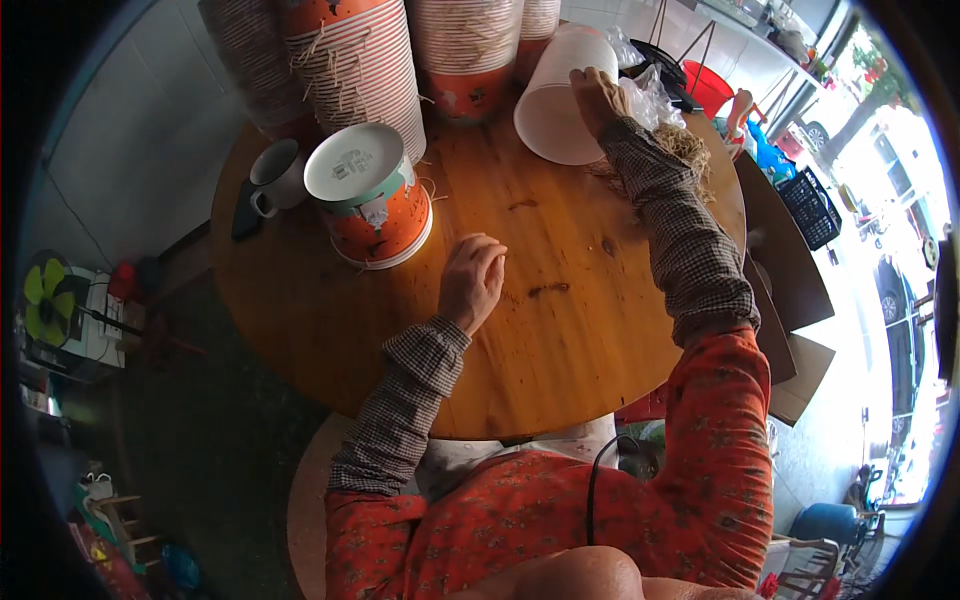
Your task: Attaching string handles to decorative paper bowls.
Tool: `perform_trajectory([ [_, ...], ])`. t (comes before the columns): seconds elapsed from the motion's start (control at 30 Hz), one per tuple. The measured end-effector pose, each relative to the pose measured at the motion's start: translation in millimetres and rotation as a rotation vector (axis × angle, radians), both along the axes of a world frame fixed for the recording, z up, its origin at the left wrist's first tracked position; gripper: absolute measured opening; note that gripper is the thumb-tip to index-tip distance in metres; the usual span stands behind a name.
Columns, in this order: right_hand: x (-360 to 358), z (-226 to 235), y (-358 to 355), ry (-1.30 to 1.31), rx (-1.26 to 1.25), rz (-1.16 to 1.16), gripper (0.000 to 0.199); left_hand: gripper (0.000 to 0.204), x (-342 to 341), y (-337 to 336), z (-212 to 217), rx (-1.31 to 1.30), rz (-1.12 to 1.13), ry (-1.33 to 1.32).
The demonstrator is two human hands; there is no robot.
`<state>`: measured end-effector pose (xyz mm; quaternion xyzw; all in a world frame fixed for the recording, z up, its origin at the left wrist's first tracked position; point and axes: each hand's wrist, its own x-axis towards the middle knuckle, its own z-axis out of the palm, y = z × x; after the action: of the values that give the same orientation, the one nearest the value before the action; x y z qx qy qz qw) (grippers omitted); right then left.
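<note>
My left hand (472, 285) is over the middle of the round wooden table, fingers curled in, with nothing visible in them. Just left of it an orange printed paper bucket (385, 225) stands upside down, its white base facing up. My right hand (598, 102) reaches to the far right side of the table. Its fingers are bent together against the side of a white tub (565, 120) that lies tilted, round end toward me. Part of the right fingers is hard to make out. Beside that wrist lies a heap of pale straw-like strands (685, 150).
Tall stacks of nested orange and white buckets (355, 80) line the table's far side. A grey-white mug (277, 172) is at the left edge on a dark flat object. Clear plastic bags (650, 100) and a red basin (708, 90) are at the far right. Cardboard (800, 375) leans by the table.
</note>
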<state>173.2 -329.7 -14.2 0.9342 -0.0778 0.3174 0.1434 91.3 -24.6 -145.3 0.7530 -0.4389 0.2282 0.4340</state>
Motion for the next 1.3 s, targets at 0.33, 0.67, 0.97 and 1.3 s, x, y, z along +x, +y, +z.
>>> perform_trajectory([
  [0.33,-20.9,18.8,18.9,0.200,0.185,0.358,0.047,0.019,4.0,1.2,-5.9,-0.001,0.013,0.033],
  [0.67,-134.8,26.8,44.6,0.443,1.106,0.272,0.040,0.063,3.7,19.2,3.4,-0.311,0.080,0.299],
  [0.97,-212.4,-54.7,-78.4,0.134,0.690,0.027,0.021,0.057,-22.1,27.4,32.2,-0.191,0.120,-0.105],
  [1.3,-215.8,-99.2,-87.2,0.124,0.625,0.046,0.019,0.050,-36.2,20.4,27.4,-0.111,0.030,-0.264],
])
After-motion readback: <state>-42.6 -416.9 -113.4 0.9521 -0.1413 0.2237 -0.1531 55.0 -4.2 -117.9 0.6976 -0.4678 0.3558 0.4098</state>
